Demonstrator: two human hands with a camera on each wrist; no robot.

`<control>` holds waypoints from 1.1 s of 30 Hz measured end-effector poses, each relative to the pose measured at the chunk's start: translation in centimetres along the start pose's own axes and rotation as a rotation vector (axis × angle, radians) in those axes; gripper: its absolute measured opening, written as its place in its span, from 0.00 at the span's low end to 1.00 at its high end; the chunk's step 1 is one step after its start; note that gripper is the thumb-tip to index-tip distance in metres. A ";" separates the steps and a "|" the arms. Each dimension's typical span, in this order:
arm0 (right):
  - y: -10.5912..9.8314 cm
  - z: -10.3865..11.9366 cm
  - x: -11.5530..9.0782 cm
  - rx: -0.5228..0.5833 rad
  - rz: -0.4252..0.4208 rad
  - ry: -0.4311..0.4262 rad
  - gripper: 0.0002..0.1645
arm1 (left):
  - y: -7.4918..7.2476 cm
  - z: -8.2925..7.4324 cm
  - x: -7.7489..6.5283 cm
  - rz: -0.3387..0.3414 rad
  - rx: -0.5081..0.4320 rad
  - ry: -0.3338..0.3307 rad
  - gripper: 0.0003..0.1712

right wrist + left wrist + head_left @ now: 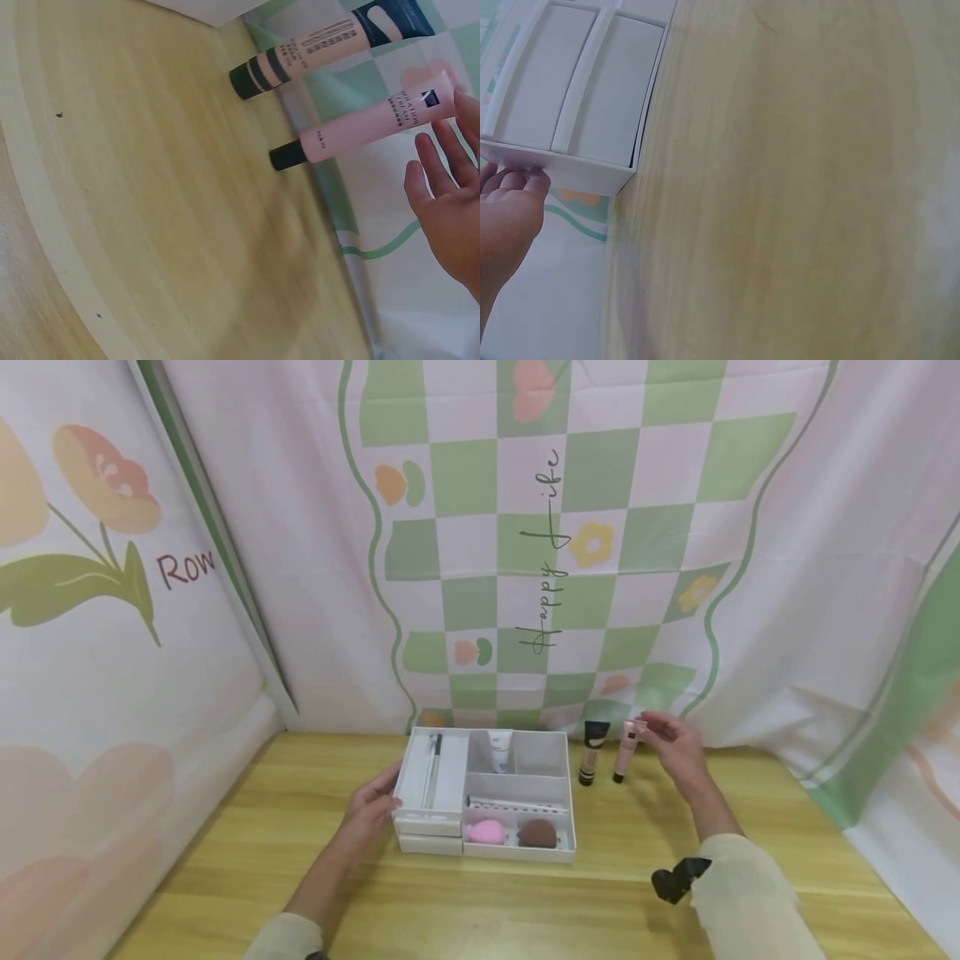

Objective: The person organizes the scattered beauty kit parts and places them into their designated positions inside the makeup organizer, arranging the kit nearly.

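Observation:
A white organizer box (pixel 517 853) stands on the table, with drawer fronts (pixel 609 90) at its left. My left hand (pixel 372 803) rests its fingertips against the box's left side; the left wrist view shows that hand (pixel 510 217) touching the wall. At the right, my right hand (pixel 678 753) pinches the top end of a pink cream tube (pixel 627 753), which is upright with its black cap down. In the right wrist view, thumb and forefinger of the hand (pixel 454 202) meet the tube's (pixel 375 124) flat end, other fingers spread. A beige tube with black ends (pixel 592 753) stands beside it.
Inside the box are a small white tube (pixel 499 752), thin brushes or pencils (pixel 432 772), a dotted stick (pixel 517 805), a pink sponge (pixel 487 832) and a brown sponge (pixel 537 834). A patterned curtain (pixel 525 568) hangs behind the wooden table (pixel 480 910).

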State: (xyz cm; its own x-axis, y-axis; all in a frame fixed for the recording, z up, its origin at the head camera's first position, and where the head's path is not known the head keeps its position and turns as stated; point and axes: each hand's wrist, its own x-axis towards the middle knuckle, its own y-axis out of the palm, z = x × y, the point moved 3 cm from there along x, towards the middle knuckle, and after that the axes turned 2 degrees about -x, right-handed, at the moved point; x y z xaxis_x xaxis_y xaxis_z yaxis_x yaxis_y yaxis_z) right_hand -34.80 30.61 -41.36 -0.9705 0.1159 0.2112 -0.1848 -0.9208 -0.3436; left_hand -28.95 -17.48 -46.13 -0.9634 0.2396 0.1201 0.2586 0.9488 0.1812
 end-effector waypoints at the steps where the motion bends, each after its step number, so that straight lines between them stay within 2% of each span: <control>1: 0.1 -0.1 0.1 0.000 0.011 0.015 0.37 | 0.0 0.0 0.0 0.002 0.000 0.001 0.42; 10: 0.9 -0.9 0.3 -0.056 0.016 0.072 0.32 | 0.1 0.1 0.0 0.002 -0.016 0.015 0.42; 19: 1.1 -1.0 0.1 0.045 0.002 0.065 0.33 | 0.1 0.0 0.0 0.014 -0.010 0.015 0.43; 33: 1.3 -0.9 0.2 0.027 -0.052 0.038 0.28 | 0.1 -0.1 -0.1 0.017 -0.001 0.011 0.42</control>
State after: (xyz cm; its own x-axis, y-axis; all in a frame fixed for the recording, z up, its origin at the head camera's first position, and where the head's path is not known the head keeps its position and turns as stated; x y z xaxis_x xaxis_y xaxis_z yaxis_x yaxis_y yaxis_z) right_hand -35.38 29.76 -42.64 -0.9650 0.1778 0.1927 -0.2315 -0.9229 -0.3078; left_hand -28.80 -17.46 -46.00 -0.9581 0.2534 0.1335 0.2749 0.9444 0.1804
